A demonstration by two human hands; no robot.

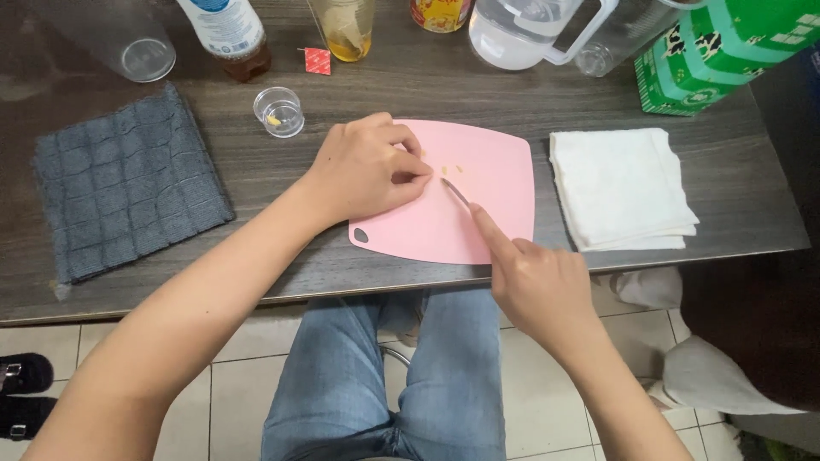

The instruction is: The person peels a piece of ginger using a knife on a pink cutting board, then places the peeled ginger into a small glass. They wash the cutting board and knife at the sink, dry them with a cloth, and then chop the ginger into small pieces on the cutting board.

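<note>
A pink cutting board (pixel 495 222) lies on the dark wooden table (pixel 427 94). My left hand (pixel 367 171) rests on its left part, fingers curled and pinching something small that I cannot make out. My right hand (pixel 538 282) grips a small knife (pixel 454 190), index finger stretched along its back, the blade tip close to my left fingertips. A few tiny yellow pieces (pixel 453 167) lie on the board just beyond the blade.
A grey folded cloth (pixel 128 183) lies at the left, a white folded cloth (pixel 619 188) at the right. A small clear cup (pixel 279 112) holds a yellow bit. Bottles, a clear jug (pixel 521 34), glasses and a green carton (pixel 726 51) line the far edge.
</note>
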